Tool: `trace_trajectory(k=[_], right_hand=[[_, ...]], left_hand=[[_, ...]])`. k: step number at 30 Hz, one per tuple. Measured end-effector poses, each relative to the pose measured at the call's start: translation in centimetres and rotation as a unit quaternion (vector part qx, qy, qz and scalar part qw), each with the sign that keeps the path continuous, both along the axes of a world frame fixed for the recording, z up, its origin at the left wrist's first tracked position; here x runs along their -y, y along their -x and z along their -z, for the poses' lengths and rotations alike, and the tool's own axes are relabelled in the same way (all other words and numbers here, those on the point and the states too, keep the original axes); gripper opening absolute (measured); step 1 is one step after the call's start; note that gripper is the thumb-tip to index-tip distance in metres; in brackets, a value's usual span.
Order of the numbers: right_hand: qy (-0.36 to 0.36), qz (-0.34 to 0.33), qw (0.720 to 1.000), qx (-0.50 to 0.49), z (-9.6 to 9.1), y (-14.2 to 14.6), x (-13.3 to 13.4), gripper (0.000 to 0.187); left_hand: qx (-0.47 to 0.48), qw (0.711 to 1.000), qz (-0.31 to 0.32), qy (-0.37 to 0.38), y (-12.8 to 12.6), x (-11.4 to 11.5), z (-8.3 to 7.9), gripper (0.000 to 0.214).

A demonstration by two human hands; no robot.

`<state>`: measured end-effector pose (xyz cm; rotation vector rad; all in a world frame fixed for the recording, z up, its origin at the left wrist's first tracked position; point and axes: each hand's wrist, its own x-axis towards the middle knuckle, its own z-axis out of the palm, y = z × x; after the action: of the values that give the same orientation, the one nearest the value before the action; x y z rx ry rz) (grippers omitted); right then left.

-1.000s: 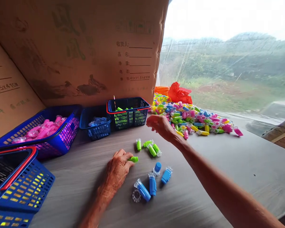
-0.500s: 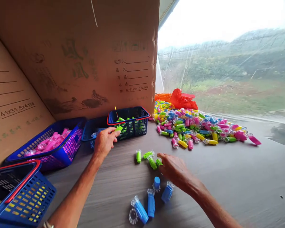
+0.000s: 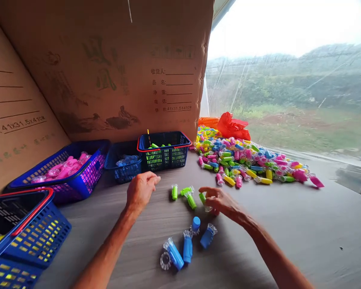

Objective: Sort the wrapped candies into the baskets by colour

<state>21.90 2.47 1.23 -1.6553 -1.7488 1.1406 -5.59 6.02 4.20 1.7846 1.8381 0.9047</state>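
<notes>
My left hand (image 3: 142, 189) is over the table in front of the dark baskets, fingers stretched forward with nothing visible in them. My right hand (image 3: 218, 200) has its fingers curled around a small green plastic tube with a clear flared end (image 3: 202, 198). Just left of it lie two touching green tubes (image 3: 190, 200) and one upright green tube (image 3: 175, 192). Nearer to me are several blue tubes (image 3: 187, 248) with similar clear ends. Green pieces fill part of the red-rimmed basket (image 3: 165, 151) beyond my left hand.
A pile of mixed-colour pieces (image 3: 243, 160) spreads across the back right by a red plastic bag (image 3: 232, 125). On the left stand a basket of pink pieces (image 3: 87, 180), a basket of blue ones (image 3: 120, 176) and a basket with yellow ones (image 3: 42, 237). Cardboard (image 3: 132, 72) rises behind.
My left hand has let go of a green tube at the green basket and drawn back toward me. My right hand's fingers have closed in around the rightmost green tube. The view has shifted slightly.
</notes>
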Motion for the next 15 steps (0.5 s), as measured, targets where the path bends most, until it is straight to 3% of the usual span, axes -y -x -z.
trace_trajectory(k=[2, 5, 8, 11, 15], right_hand=[[0.019, 0.045, 0.989, -0.138, -0.6, -0.3, -0.4, 0.055], [-0.066, 0.112, 0.961, -0.245, -2.7, 0.5, -1.6, 0.051], [-0.161, 0.132, 0.941, -0.268, -5.9, 2.8, -4.7, 0.046], [-0.237, 0.147, 0.925, -0.257, -8.8, 5.5, -9.4, 0.040], [-0.269, 0.190, 0.917, -0.226, -10.2, 7.7, -13.8, 0.037]], left_hand=[[0.020, 0.998, 0.011, 0.056, 0.3, 1.6, 2.8, 0.027], [0.012, 0.994, 0.007, 0.109, 0.3, 2.7, 5.0, 0.026], [-0.022, 0.993, -0.007, 0.115, 0.0, 3.1, 5.0, 0.025], [-0.043, 0.994, -0.011, 0.103, -0.1, 3.4, 4.5, 0.022], [-0.042, 0.994, 0.004, 0.098, 0.1, 3.7, 4.4, 0.022]])
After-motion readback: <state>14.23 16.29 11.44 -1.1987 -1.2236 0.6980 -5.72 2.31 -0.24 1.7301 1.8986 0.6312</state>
